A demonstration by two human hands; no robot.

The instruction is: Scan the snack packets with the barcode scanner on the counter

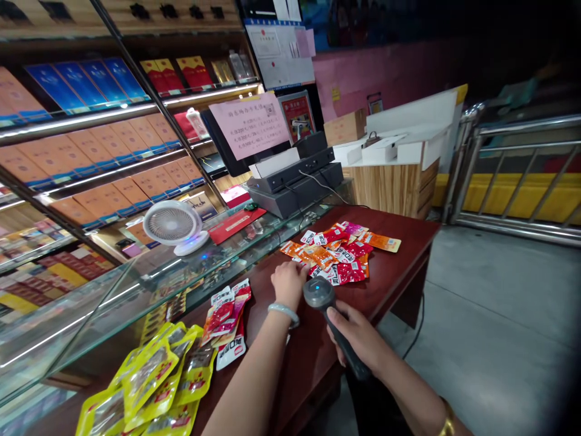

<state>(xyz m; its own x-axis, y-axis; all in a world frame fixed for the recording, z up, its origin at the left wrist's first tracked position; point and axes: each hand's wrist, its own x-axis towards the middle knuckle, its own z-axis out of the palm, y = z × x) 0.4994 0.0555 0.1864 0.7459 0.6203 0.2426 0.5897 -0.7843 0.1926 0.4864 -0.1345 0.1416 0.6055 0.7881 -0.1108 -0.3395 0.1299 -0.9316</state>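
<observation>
A dark handheld barcode scanner (pixel 340 333) is wrapped in the fingers of my right hand (pixel 358 336). Its grey head, with a small blue light, points toward a loose pile of red and orange snack packets (pixel 347 272). At the near left edge of that pile is my left hand (pixel 289 281), fingers bent and closed against the packets; what they pinch, if anything, is hidden. A smaller stack of red, pink and white packets (pixel 231 312) lies left of my left forearm. Nearer me, yellow-edged clear pouches (pixel 157 375) with brown contents overlap in a heap.
The dark red tabletop (pixel 272 327) adjoins a glass display counter (pixel 104 309). On the glass stand a white fan (pixel 175 224) and a cash drawer (pixel 295 188) below a screen covered by a pink notice (pixel 249 124). Stocked shelves rise at left; a metal railing (pixel 521 181) stands right.
</observation>
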